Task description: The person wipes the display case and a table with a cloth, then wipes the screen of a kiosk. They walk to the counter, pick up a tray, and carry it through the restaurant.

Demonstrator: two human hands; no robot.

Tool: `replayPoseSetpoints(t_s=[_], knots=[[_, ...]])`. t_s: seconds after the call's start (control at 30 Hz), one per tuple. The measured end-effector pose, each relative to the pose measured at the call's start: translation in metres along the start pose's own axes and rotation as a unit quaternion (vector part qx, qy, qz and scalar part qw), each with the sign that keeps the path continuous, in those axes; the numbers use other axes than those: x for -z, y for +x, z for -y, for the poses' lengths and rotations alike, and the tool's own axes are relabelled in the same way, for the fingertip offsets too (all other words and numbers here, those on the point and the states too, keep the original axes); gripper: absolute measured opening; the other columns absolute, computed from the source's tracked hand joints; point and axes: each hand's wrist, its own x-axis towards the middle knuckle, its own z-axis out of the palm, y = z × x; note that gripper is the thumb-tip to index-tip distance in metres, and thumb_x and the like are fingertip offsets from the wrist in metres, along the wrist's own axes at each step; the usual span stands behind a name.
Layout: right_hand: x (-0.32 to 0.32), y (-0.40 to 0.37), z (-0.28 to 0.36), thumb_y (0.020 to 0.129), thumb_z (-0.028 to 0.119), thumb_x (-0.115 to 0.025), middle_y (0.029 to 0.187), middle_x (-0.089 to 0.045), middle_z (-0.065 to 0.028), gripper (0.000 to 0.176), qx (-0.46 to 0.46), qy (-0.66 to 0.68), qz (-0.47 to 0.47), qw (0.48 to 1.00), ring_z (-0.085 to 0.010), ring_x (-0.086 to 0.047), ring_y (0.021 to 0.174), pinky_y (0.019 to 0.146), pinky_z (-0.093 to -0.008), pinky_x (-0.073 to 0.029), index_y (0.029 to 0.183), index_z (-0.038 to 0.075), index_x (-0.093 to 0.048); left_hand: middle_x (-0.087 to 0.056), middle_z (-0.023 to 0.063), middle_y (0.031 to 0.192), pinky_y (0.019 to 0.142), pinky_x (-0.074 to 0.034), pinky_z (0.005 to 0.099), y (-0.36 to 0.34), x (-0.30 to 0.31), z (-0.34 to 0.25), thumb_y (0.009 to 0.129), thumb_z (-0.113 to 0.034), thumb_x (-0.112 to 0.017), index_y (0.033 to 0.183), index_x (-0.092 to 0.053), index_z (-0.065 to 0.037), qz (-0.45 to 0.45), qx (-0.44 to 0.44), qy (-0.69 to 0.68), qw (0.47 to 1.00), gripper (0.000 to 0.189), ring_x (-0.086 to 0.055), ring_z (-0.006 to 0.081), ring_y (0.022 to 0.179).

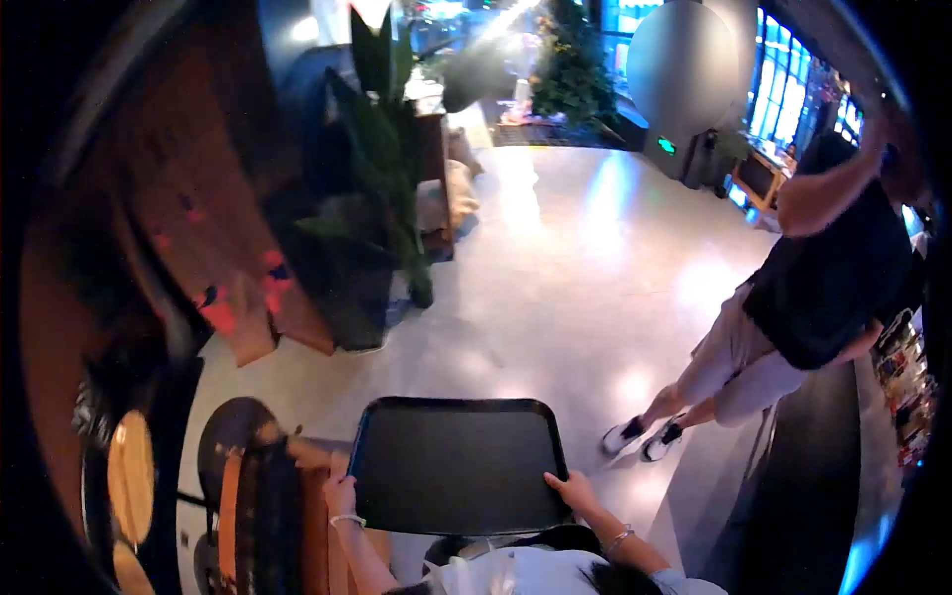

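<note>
A black serving tray (456, 466) with rounded corners is held level in front of my body, and nothing lies on it. My left hand (340, 490) grips its left edge, the thumb toward the upper side. On the opposite edge my right hand (572, 490) is closed, with the thumb laid over the rim. The fingers beneath the tray are hidden on both sides. Each wrist wears a bracelet.
At right a person (823, 258) in a dark top and light trousers stands close by. A leafy plant (397, 169) and a dark wooden panel (198, 218) are on the left. Near my left arm are a dark chair (238, 436) and a round wooden top (132, 476).
</note>
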Motion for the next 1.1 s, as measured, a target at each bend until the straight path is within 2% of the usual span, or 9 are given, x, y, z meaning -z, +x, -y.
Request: replayPoseSetpoints(t_s=[0.1,0.13,0.17,0.33,0.43,0.7,0.97,1.03,1.1], knots=[[0.033,0.076,0.073,0.072,0.045,-0.055,0.075,-0.059,-0.0189,0.053,0.034,0.081,-0.046,0.995,-0.0273,-0.057,0.071,0.064,-0.0346,-0.043,0.082,-0.007,-0.057,-0.060,0.0126,0.071,0.063,-0.042,0.0296,0.083,-0.082,-0.084,0.063,-0.010,-0.059,0.083,-0.060,0.004,0.021,-0.034,-0.118,0.992,0.024,-0.055,0.0186,0.065],[0.049,0.097,0.100,0.071,0.053,-0.050,0.071,-0.058,-0.0189,0.059,-0.003,0.004,-0.118,0.993,-0.0276,-0.057,0.072,0.065,-0.0339,-0.042,0.073,-0.005,-0.057,-0.060,0.0125,0.072,0.063,-0.042,0.0295,0.112,-0.108,-0.109,0.063,-0.011,-0.059,0.084,-0.060,0.003,0.028,-0.046,-0.152,0.987,0.026,-0.055,0.0183,0.065],[0.066,0.123,0.106,0.073,0.053,-0.048,0.071,-0.058,-0.0193,0.059,-0.016,0.015,-0.136,0.991,-0.0278,-0.057,0.073,0.065,-0.0341,-0.042,0.073,-0.005,-0.057,-0.060,0.0102,0.074,0.063,-0.042,0.0255,0.142,-0.144,-0.121,0.065,-0.012,-0.059,0.090,-0.059,0.004,0.050,-0.098,-0.083,0.990,0.030,-0.054,0.0142,0.066],[0.127,0.312,0.105,0.080,0.044,-0.042,0.070,-0.057,-0.0213,0.054,-0.061,0.056,-0.254,0.964,-0.0262,-0.057,0.069,0.063,-0.0340,-0.041,0.081,-0.008,-0.056,-0.059,0.0070,0.080,0.064,-0.041,0.0221,0.220,-0.330,-0.295,0.067,-0.011,-0.057,0.096,-0.056,0.006,0.231,-0.049,-0.223,0.946,0.033,-0.052,0.0113,0.070],[0.179,0.418,0.133,0.077,0.049,-0.042,0.075,-0.055,-0.0255,0.058,-0.099,0.116,-0.250,0.956,-0.0364,-0.054,0.077,0.066,-0.0384,-0.040,0.082,-0.008,-0.055,-0.059,0.0073,0.079,0.064,-0.042,0.0227,0.261,-0.434,-0.379,0.068,-0.008,-0.056,0.092,-0.058,0.006,0.242,-0.092,-0.241,0.935,0.027,-0.053,0.0121,0.069],[0.302,0.696,0.282,0.077,0.047,-0.041,0.078,-0.054,-0.0283,0.056,-0.085,0.075,-0.228,0.967,-0.0385,-0.053,0.081,0.069,-0.0405,-0.040,0.080,-0.006,-0.056,-0.058,0.0049,0.074,0.064,-0.040,0.0285,0.398,-0.599,-0.614,0.071,-0.017,-0.053,0.074,-0.059,0.001,0.217,0.063,-0.271,0.936,0.019,-0.052,0.0150,0.068],[0.423,0.969,0.453,0.074,0.045,-0.048,0.072,-0.055,-0.0264,0.053,-0.111,0.054,-0.222,0.967,-0.0350,-0.056,0.075,0.067,-0.0376,-0.042,0.074,-0.007,-0.057,-0.057,0.0072,0.068,0.058,-0.042,0.0245,0.583,-0.852,-0.761,0.066,-0.015,-0.052,0.067,-0.059,0.005,0.155,0.061,-0.214,0.962,0.022,-0.053,0.0151,0.063],[0.463,1.053,0.482,0.074,0.044,-0.048,0.072,-0.056,-0.0264,0.053,-0.103,0.047,-0.301,0.947,-0.0338,-0.057,0.074,0.067,-0.0371,-0.042,0.074,-0.008,-0.057,-0.056,0.0064,0.063,0.056,-0.040,0.0266,0.633,-0.934,-0.826,0.064,-0.020,-0.054,0.062,-0.057,0.008,0.184,0.065,-0.222,0.955,0.028,-0.051,0.0153,0.058],[0.481,1.127,0.482,0.073,0.045,-0.048,0.072,-0.055,-0.0278,0.054,-0.106,0.077,-0.312,0.941,-0.0362,-0.056,0.076,0.068,-0.0383,-0.042,0.073,-0.008,-0.057,-0.055,0.0078,0.060,0.051,-0.037,0.0298,0.668,-0.992,-0.889,0.064,-0.021,-0.053,0.063,-0.054,0.011,0.181,-0.019,-0.114,0.977,0.032,-0.047,0.0135,0.053]])
